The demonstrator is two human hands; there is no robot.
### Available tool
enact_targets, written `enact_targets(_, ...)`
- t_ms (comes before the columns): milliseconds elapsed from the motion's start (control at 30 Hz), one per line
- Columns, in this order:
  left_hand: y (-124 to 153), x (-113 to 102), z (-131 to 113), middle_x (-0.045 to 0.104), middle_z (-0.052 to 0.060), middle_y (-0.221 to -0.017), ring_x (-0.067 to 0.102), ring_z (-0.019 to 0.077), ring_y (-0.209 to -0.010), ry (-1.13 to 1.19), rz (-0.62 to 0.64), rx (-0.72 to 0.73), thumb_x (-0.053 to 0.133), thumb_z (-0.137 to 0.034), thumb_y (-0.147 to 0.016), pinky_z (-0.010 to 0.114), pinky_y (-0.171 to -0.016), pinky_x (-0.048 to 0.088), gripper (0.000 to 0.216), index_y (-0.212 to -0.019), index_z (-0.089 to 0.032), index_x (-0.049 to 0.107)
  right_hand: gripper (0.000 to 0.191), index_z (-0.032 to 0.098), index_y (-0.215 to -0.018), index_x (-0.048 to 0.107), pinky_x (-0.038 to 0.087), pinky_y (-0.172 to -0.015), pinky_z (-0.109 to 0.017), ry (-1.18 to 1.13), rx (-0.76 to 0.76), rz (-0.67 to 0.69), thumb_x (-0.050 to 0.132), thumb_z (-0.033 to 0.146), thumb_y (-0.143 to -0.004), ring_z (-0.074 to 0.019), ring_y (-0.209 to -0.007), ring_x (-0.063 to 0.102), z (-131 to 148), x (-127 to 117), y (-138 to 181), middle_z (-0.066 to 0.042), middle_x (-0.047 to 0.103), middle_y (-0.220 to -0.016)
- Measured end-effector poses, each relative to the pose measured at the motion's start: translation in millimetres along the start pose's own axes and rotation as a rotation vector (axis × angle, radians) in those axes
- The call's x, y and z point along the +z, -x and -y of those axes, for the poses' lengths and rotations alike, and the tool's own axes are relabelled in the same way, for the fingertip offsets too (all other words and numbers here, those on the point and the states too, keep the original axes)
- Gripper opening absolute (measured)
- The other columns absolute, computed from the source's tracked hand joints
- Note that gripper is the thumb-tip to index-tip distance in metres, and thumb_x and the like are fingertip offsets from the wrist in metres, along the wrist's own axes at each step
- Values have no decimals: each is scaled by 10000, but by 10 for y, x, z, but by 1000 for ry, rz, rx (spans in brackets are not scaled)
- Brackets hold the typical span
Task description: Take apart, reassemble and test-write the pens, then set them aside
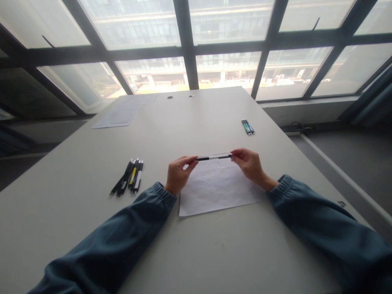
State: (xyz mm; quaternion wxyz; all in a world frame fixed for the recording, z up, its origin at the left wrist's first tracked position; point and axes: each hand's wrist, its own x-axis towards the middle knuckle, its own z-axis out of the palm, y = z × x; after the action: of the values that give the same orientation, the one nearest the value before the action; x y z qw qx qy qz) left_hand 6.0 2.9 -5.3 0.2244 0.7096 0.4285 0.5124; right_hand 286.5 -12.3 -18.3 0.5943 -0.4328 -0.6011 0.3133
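Observation:
A black and white pen [214,157] lies crosswise between my two hands, above the far part of a white sheet of paper [214,196]. My left hand [180,173] pinches its black end between thumb and fingers. At the other end, my right hand [249,165] grips the pen's tip area, also with thumb and fingers. Faint marks show on the paper. To the left of my left hand rests a group of several pens [130,177], mostly black, one with yellow and one with white.
Several green and blue pens [248,127] lie together at the far right of the white table [92,228]. More paper sheets [118,112] rest at the far left. A round dark disc [170,97] sits near the back edge, before large windows.

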Motion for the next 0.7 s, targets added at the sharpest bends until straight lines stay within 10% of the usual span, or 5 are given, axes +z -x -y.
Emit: enact_targets(700, -12, -7, -88, 787, 50, -932, 718, 165, -798, -35, -17, 28, 740, -322, -865, 294, -785, 592, 158, -964, -213, 796, 199, 184, -871, 746, 576, -701, -332, 36, 11, -27, 768, 369, -803, -177, -693, 683, 27, 8, -7, -42, 735, -784)
